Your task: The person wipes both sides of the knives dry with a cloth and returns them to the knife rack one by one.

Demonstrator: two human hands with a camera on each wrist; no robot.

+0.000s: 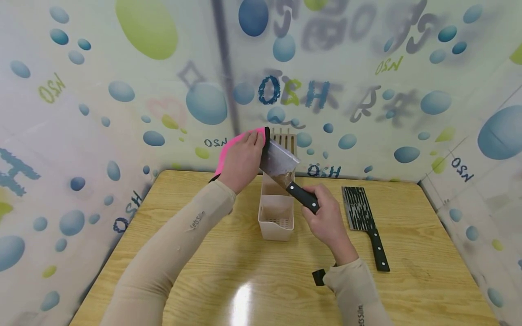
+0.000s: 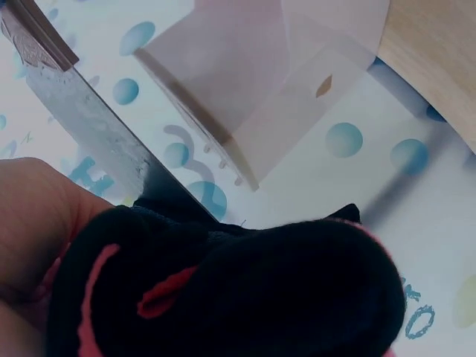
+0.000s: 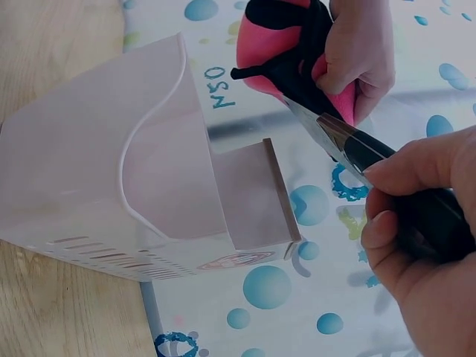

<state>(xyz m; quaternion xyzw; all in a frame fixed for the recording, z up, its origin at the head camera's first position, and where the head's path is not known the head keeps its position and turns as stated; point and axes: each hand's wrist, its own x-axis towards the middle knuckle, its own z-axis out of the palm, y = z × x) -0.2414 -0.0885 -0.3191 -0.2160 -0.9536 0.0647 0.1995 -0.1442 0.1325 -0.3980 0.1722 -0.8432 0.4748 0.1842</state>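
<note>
My right hand (image 1: 328,219) grips the black riveted handle (image 1: 302,197) of a cleaver (image 1: 281,164), its broad blade pointing up to the left. Brownish marks show on the metal near the handle. With my left hand (image 1: 244,158) I hold a pink cloth with a black side (image 3: 271,44), folded over the far end of the blade. In the left wrist view the bunched cloth (image 2: 297,290) hides that end of the blade and most of my fingers. Both hands are raised over a pale plastic knife holder (image 1: 276,232).
A second cleaver (image 1: 359,210) with a black-streaked blade lies on the wooden table (image 1: 204,280) to the right. The holder has a low front compartment and a slotted upright back section. Patterned sheeting (image 1: 346,113) walls in the table's back and sides.
</note>
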